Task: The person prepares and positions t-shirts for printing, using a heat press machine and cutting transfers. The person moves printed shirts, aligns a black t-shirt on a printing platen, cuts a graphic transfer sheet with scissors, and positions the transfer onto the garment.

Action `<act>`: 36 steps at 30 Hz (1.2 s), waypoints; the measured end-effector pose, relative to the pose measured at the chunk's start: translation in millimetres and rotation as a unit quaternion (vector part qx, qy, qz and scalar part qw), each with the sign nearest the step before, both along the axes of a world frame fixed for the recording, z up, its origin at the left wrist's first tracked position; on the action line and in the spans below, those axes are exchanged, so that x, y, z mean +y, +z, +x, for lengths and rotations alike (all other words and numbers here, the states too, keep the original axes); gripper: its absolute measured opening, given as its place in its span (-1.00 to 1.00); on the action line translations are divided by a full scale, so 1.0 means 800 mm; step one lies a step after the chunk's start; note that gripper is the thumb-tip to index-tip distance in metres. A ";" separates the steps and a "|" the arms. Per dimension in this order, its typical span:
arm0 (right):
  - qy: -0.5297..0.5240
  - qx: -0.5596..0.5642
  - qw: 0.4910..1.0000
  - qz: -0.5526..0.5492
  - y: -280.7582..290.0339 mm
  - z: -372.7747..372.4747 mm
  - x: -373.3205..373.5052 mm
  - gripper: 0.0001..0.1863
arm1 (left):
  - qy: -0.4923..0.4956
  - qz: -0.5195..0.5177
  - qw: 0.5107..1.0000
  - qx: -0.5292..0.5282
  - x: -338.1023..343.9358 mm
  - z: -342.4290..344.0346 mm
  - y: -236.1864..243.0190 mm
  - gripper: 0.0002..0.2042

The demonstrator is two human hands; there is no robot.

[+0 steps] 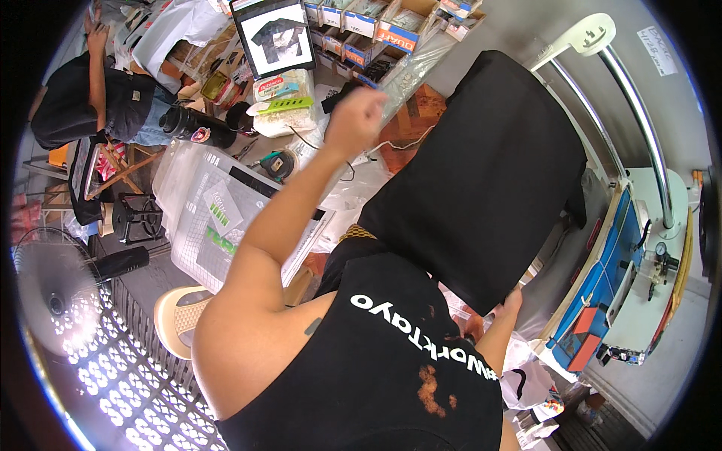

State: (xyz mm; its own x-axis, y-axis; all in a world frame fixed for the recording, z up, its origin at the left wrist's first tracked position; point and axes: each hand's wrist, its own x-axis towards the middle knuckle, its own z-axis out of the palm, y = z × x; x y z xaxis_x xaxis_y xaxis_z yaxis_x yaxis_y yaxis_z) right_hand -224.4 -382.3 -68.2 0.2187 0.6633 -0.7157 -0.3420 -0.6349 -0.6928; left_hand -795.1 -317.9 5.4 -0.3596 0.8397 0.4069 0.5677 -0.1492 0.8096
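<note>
A large black cloth [489, 173], likely a garment, is spread smooth over a flat support in front of me, with a loose fold hanging at its right side. My right hand [511, 301] is at the cloth's near lower corner, closed on its edge, with some fingers hidden below. My left hand [355, 120] is stretched forward over the cluttered table, beyond the cloth's left side. Its fingers look curled, and the picture is a little blurred there. A small black object [340, 96] lies beside it, and whatever the fingers hold cannot be made out.
A screen [274, 37] showing a black shirt stands behind stacked packs. Small-parts boxes [368, 26] line the back. A tape measure [277, 165], clear bin [203, 218] and fan [56, 301] are left. A press machine [650, 225] stands right. Another person [83, 105] is far left.
</note>
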 end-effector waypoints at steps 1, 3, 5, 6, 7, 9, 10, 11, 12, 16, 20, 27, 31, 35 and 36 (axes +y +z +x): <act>0.012 0.033 0.999 0.016 -0.016 0.027 -0.001 -0.58 | -0.026 -0.065 0.996 0.055 -0.007 0.032 -0.015 -0.71; 0.029 0.070 0.996 0.048 -0.027 0.046 -0.005 -0.60 | -0.103 -0.226 0.960 -0.132 -0.013 0.056 -0.078 -0.60; 0.001 0.060 0.994 0.094 0.003 0.028 -0.003 -0.63 | -0.183 -0.415 0.826 -0.334 -0.031 0.062 -0.068 -0.67; -0.001 0.056 0.993 0.100 0.016 0.026 -0.001 -0.62 | -0.185 -0.437 0.813 -0.337 -0.045 0.054 -0.082 -0.68; -0.013 0.049 0.993 0.107 0.023 0.027 -0.003 -0.60 | -0.161 -0.415 0.816 -0.369 -0.056 0.067 -0.049 -0.71; -0.019 0.091 0.987 0.134 0.027 0.032 0.000 -0.60 | -0.188 -0.382 0.792 -0.438 -0.069 0.040 -0.067 -0.77; -0.032 0.094 0.986 0.136 0.028 0.032 0.000 -0.62 | -0.197 -0.348 0.774 -0.491 -0.073 0.034 -0.079 -0.81; -0.044 0.096 0.985 0.138 0.031 0.033 -0.003 -0.63 | -0.177 -0.332 0.760 -0.529 -0.072 0.039 -0.067 -0.84; -0.056 0.097 0.984 0.142 0.036 0.031 -0.006 -0.66 | -0.197 -0.308 0.744 -0.559 -0.073 0.043 -0.059 -0.82; -0.068 0.074 0.986 0.131 0.045 0.024 -0.011 -0.73 | -0.223 -0.340 0.714 -0.571 -0.067 0.051 -0.067 -0.80; -0.091 0.082 0.981 0.153 0.021 0.043 -0.021 -0.74 | -0.206 -0.319 0.715 -0.587 -0.076 0.049 -0.062 -0.88; -0.060 0.034 0.994 0.085 0.026 0.025 -0.016 -0.75 | -0.190 -0.355 0.724 -0.561 -0.082 0.048 -0.091 -0.74; -0.055 0.094 0.988 0.110 0.034 0.031 -0.030 -0.76 | -0.206 -0.338 0.705 -0.589 -0.089 0.048 -0.072 -0.66; -0.004 0.021 0.997 0.075 0.004 0.054 -0.039 -0.84 | -0.205 -0.319 0.734 -0.564 -0.088 0.046 -0.079 -0.69; -0.011 0.032 0.997 0.071 0.001 0.046 -0.039 -0.83 | -0.199 -0.339 0.725 -0.565 -0.090 0.042 -0.087 -0.71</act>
